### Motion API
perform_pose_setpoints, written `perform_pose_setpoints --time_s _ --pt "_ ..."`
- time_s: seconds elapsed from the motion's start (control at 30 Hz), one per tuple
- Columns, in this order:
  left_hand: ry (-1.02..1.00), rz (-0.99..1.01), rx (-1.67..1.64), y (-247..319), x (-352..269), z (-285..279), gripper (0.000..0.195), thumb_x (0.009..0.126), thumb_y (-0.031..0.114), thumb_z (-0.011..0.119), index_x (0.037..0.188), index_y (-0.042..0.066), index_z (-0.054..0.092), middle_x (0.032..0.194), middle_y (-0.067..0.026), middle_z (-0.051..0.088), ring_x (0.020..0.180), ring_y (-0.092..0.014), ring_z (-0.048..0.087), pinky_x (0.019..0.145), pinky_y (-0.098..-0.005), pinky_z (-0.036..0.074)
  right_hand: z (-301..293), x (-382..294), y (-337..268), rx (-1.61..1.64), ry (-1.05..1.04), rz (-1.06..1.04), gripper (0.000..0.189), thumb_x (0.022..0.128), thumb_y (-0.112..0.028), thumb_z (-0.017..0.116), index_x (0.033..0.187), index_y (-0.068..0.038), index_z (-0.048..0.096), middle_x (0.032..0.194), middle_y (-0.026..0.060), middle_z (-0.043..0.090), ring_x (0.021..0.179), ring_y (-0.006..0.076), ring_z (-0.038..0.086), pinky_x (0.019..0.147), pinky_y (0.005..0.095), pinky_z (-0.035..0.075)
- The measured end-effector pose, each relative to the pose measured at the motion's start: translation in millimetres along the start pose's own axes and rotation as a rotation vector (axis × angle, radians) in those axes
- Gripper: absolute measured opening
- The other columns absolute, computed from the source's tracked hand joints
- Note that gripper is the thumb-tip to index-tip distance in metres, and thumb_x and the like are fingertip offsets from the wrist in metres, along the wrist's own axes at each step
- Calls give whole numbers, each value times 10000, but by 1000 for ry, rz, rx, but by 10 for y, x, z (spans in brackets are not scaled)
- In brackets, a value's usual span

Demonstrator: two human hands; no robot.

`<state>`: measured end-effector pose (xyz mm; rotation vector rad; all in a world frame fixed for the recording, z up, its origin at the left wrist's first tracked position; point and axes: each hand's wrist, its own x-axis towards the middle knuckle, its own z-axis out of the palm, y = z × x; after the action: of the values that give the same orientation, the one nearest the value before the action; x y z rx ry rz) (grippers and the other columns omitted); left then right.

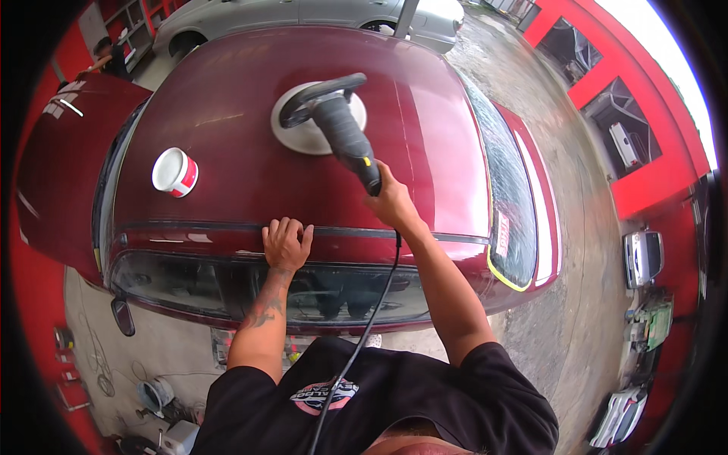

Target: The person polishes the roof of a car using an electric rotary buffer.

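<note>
The dark red car roof (239,165) spans the view before me. My right hand (392,196) grips the rear of a corded rotary polisher (344,128). Its round white pad (284,128) lies against the roof, and its D-shaped front handle has no hand on it. The black cable hangs from the grip down across my shirt. My left hand (286,243) rests on the roof's near edge, over the dark trim strip, fingers slightly curled and holding nothing. To its upper left, a white tub (170,169) with a red label stands on the roof.
The rear window (506,182) edge bears yellow-green tape. The side mirror (123,317) juts out at lower left. A silver car (256,14) stands beyond the roof. Another person (114,60) is at upper left. A bucket (155,394) and cables lie on the floor behind me.
</note>
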<state>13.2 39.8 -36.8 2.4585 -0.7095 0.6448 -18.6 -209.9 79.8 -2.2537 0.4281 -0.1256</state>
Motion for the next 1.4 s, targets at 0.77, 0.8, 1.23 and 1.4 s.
perform_pose_setpoints --time_s 0.77,0.8,1.23,1.4 --pt "9 -1 19 36 37 6 299 917 347 654 737 143 530 762 -17 519 773 -256 509 714 -415 375 -1481 613 1555 300 383 374 484 802 1 672 1187 -31 380 719 122 553 515 212 590 391 378 489" --pt "12 -7 24 29 32 -3 299 917 347 654 737 143 530 762 -17 519 773 -256 509 714 -415 375 -1532 601 1556 323 383 381 466 804 6 666 1173 -31 383 730 125 557 517 213 592 395 381 494" --pt "6 5 10 58 45 -11 299 894 352 665 727 152 520 758 -19 508 771 -260 507 705 -421 370 -924 1420 1020 63 237 188 657 767 -47 710 1346 -10 402 717 138 601 528 233 624 415 389 502" --pt "-22 -2 14 39 17 -34 262 898 312 659 753 134 534 780 -30 525 788 -271 511 728 -425 375 -474 1363 449 -37 98 175 666 750 -162 726 1360 -97 469 1031 252 692 920 376 715 775 469 574"
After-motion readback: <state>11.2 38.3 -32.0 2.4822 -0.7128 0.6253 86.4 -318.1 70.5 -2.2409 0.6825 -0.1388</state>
